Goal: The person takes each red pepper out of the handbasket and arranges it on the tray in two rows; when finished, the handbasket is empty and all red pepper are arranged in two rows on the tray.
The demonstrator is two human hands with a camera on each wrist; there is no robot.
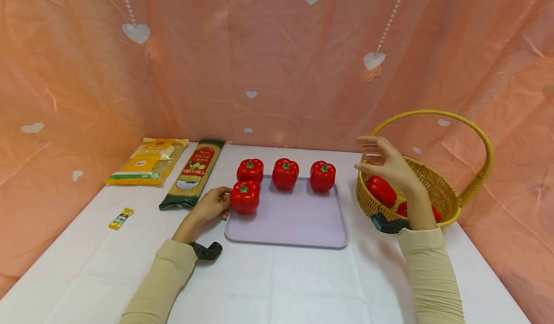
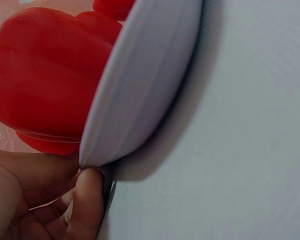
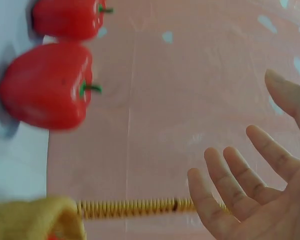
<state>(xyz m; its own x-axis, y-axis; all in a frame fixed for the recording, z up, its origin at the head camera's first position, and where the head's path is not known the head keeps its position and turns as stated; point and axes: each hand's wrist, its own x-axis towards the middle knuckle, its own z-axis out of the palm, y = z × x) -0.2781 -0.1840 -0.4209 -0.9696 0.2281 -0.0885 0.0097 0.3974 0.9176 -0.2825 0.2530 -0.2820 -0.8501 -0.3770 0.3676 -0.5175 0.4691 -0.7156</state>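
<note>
My left hand is at the left edge of a pale lilac tray, pinching its rim between thumb and fingers, as the left wrist view shows up close. Right beside those fingers, a red bell pepper stands on the tray. Along the tray's back edge are three more red bell peppers, at left, middle and right. My right hand hovers over the near left side of a yellow wicker basket, fingers spread and holding nothing. Red peppers lie inside the basket, partly hidden by the arm.
To the left lie a yellow food packet, a green and gold pasta packet and a small yellow-green sachet. The basket's tall handle arches up behind my right hand. A pink curtain with hearts hangs behind the white-covered table.
</note>
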